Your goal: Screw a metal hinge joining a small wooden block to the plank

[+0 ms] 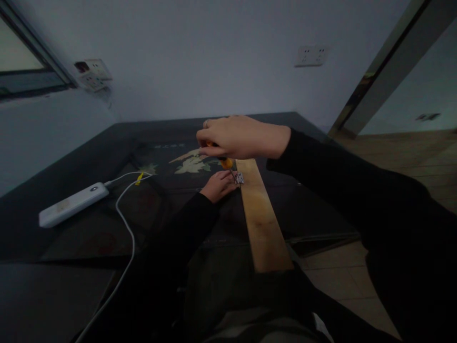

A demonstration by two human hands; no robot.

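A long wooden plank [262, 224] lies on the dark table [85, 157], running from the middle toward me. A small metal hinge [239, 178] sits at its left edge. My right hand [239, 138] is closed around an orange-handled screwdriver [226, 163] held upright, its tip down at the hinge. My left hand [219, 186] rests on the table just left of the plank, fingers pressed against the hinge. Both sleeves are black.
A white power bank [73, 204] with a white cable [124, 224] lies on the table's left side. The tabletop has a pale inlaid picture [193, 164]. Wall sockets [310, 55] are on the far wall. A tiled floor and doorway are to the right.
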